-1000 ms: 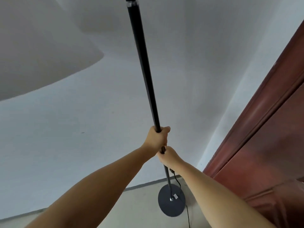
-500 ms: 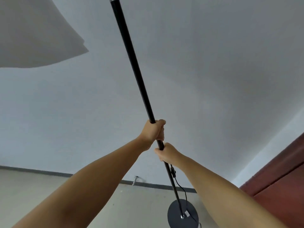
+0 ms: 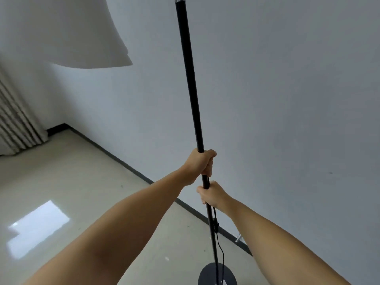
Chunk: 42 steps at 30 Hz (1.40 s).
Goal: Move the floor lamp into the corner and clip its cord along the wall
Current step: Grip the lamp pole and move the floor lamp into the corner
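The floor lamp's black pole [image 3: 190, 83] rises through the middle of the view, nearly upright. My left hand [image 3: 200, 164] is wrapped around the pole at mid height. Just below it my right hand [image 3: 211, 192] also grips the pole. The round dark base [image 3: 207, 274] shows at the bottom edge, over the pale floor near the wall. A thin black cord [image 3: 221, 249] with a small inline switch hangs beside the pole down to the base. The white lampshade [image 3: 67, 33] fills the upper left.
A grey-white wall [image 3: 277, 99] with a dark skirting strip [image 3: 131, 168] runs diagonally from the corner at left toward the lower right. A pleated curtain [image 3: 14, 118] hangs at the far left by the corner. A small metal fitting [image 3: 238, 239] sits at the skirting.
The view has swung left: the red-brown door is gone from sight, and the room corner, curtain and more floor have appeared. Both hands keep their grip on the pole.
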Each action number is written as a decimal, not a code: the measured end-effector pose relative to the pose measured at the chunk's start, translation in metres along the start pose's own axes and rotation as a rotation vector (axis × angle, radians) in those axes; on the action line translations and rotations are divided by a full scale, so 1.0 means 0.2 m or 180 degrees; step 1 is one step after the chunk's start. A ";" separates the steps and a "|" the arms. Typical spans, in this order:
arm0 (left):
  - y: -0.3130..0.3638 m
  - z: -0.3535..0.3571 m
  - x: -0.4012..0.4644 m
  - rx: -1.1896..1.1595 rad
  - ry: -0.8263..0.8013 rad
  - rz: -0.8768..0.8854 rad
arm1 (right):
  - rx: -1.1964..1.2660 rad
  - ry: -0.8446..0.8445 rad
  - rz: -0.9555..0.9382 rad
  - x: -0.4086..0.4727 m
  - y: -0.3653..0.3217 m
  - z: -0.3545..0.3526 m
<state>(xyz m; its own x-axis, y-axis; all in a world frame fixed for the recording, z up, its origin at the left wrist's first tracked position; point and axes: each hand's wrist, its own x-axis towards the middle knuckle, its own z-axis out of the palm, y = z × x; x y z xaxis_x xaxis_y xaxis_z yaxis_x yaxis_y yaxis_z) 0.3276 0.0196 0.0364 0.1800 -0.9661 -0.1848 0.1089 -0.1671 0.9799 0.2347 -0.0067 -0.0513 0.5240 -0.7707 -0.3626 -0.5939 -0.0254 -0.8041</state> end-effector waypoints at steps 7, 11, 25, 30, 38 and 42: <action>0.06 -0.84 0.09 -0.0023 0.0742 0.0050 | -0.0020 -0.0658 -0.0439 0.50 -0.51 0.57; 0.11 -1.32 0.19 -0.0108 0.1240 0.0038 | -0.0116 -0.0989 -0.0681 0.83 -0.82 0.86; 0.22 -2.98 0.36 -0.0365 0.2171 0.0172 | -0.0569 -0.1697 -0.1288 1.73 -1.84 1.95; 0.30 -3.66 0.46 -0.0400 0.2112 0.0107 | -0.0700 -0.1663 -0.1282 2.08 -2.23 2.38; 0.49 -4.61 0.73 -0.0231 0.1968 0.0030 | -0.0561 -0.1678 -0.1161 2.66 -2.85 2.90; 0.52 -5.10 0.95 -0.0158 0.1920 0.0011 | -0.0473 -0.1624 -0.1113 3.03 -3.13 3.17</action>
<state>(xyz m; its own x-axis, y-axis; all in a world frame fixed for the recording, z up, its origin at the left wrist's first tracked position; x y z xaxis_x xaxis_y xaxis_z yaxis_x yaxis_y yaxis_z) 1.3708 0.0199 0.0276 0.7014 -0.6824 -0.2059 0.1503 -0.1408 0.9786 1.3105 -0.0544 -0.0662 0.9054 -0.3016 -0.2988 -0.3943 -0.3369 -0.8550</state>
